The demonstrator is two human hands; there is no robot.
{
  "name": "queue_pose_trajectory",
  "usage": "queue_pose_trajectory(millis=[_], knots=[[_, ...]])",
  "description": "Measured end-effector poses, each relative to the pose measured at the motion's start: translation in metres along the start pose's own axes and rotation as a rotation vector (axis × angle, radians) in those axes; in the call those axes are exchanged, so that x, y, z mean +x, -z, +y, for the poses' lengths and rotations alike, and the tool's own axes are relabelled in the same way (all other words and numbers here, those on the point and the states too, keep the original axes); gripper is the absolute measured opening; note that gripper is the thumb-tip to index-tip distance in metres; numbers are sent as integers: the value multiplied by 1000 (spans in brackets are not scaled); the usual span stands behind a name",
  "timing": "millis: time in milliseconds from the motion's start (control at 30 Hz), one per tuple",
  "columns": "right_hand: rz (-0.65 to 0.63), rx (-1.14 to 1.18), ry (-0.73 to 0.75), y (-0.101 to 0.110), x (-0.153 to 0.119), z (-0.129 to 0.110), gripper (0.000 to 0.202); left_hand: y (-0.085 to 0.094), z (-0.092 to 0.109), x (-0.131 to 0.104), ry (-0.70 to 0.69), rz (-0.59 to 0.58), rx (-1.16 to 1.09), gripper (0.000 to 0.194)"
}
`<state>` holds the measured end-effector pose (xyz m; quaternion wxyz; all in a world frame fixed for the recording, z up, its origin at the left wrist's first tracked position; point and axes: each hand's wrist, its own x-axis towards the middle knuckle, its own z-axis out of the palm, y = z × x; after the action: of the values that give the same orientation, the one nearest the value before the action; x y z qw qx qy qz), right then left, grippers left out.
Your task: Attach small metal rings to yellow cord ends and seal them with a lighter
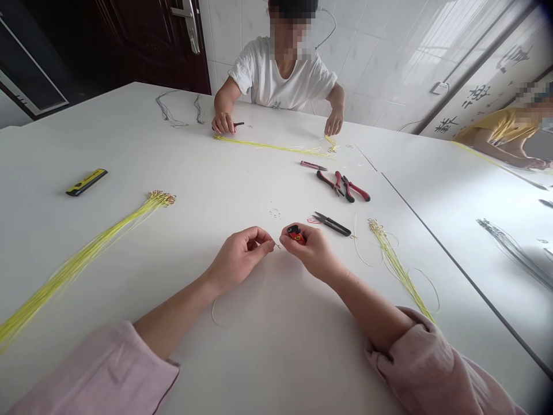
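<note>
My left hand (242,256) pinches a thin cord, whose small dark end sticks out past the fingertips. A pale loop of cord (215,314) shows below that wrist. Close beside it, my right hand (313,253) is wrapped round a red and black lighter (296,234). The two hands are a small gap apart. Just beyond the right hand lie black thread snips (332,223). A bundle of yellow cords (95,248) with looped ends stretches across the left side, and a smaller yellow bundle (400,271) lies to the right.
Red-handled pliers (356,189) and a red craft knife (313,165) lie beyond the snips. A yellow and black cutter (86,182) is at the left. Across the white table (185,155), a person in white handles yellow cords; another person in yellow sits at the far right.
</note>
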<state>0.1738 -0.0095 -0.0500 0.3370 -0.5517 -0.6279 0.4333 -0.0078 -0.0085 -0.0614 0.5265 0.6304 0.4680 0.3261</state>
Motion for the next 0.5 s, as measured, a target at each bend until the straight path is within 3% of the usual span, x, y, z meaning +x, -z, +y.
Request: queue_pose_trajectory(millis=[200, 500], knots=[[-80, 34, -62, 2, -2, -4, 23, 1, -1, 0, -7, 33, -15, 25], [-47, 50, -47, -1, -4, -3, 21, 0, 1, -1, -16, 26, -17, 24]])
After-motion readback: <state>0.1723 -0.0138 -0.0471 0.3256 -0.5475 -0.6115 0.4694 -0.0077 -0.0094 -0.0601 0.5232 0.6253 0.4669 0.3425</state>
